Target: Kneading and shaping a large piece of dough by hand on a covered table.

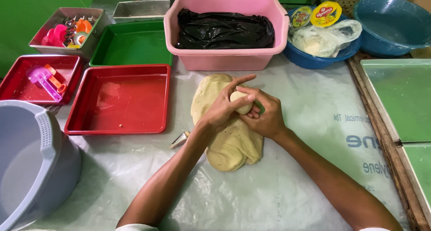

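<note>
A person's two bare forearms are reaching in from the near edge of a table covered with a wrinkled, translucent plastic sheet [251, 195]. Both hands are meeting above the middle of the sheet. The left hand [223, 108] and the right hand [266, 115] are cupping a small, smooth, pale yellow ball of dough [241, 101] between them; the left fingers are curling over its top and near side, the right fingers are pressing against it from the other side. The ball is sitting just above a large, soft, elongated slab of pale yellow dough [231, 143], which is lying flat on the sheet directly under the hands and is dotted with tiny dark specks.

Just beside the slab, towards the left, a small metal cone-shaped tip [179, 140] is lying on the sheet. Further left, a shallow square red plastic tray [159, 100] is resting near the left edge, with a second red tray [18, 85] holding pink and orange plastic scoops beside it. A rounded grey plastic basin [42, 141] is filling the near left corner. Along the far edge are standing a green plastic tray [132, 44], a deep pink rectangular plastic tub [224, 60] holding a crumpled glossy black plastic bag [224, 29], and a round blue plastic bowl [314, 60] carrying a clear bag of pale lumps.
</note>
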